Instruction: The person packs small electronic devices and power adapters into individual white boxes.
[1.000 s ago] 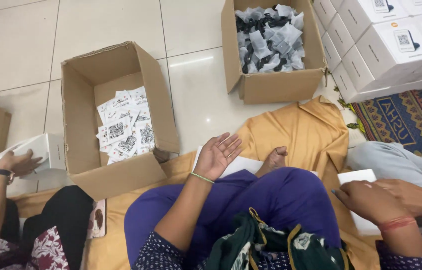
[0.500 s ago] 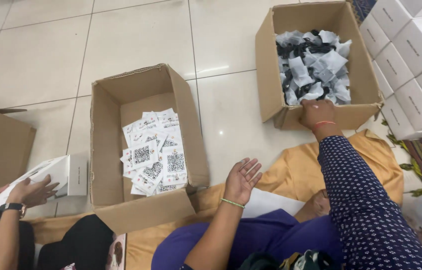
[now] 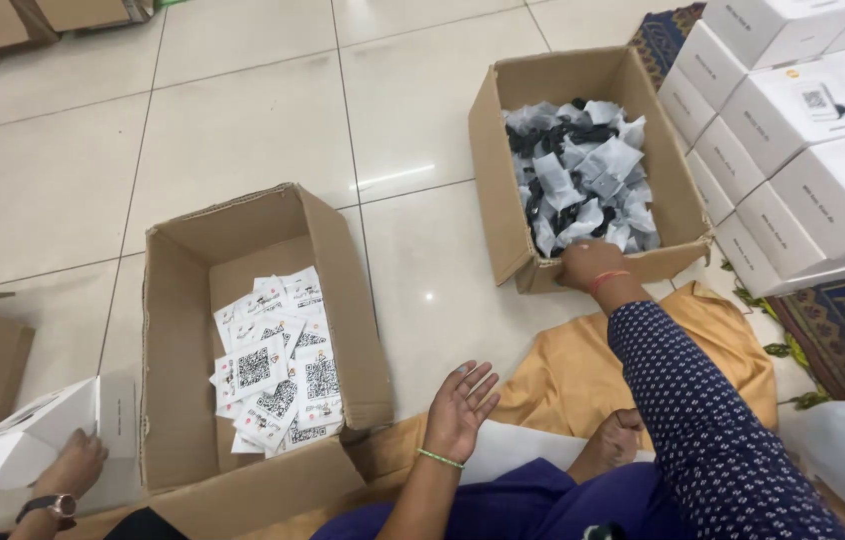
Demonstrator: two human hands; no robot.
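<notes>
Right hand [image 3: 588, 267] stretched forward to the near rim of a cardboard box [image 3: 503, 150] full of small grey-and-black sealed pouches [image 3: 583, 175], fingers curled over the cardboard edge, apparently gripping the wall itself rather than any pouch; whether anything lies under the palm, impossible to tell. Left hand [image 3: 461, 408] held low over the lap, palm up, fingers spread, grip released and empty, just beside the near corner of a second open cardboard box [image 3: 178, 440]. Inside that box, a loose heap of white printed cards [image 3: 278, 375] piled toward the near end, within easy reach of the lap. Both boxes set open-topped on the tiled floor [image 3: 243, 130], well apart, with bare tile between and beyond them for sliding either one. Orange cloth [image 3: 563, 370] spread beneath the seated person, its edge touching the pouch box. Stacked white cartons [image 3: 793, 130] crowding the right side, just beside that box, leaving little room there. At lower left, a co-worker's hand [image 3: 71, 465] with a wristwatch holding an open white carton [image 3: 23, 440].
</notes>
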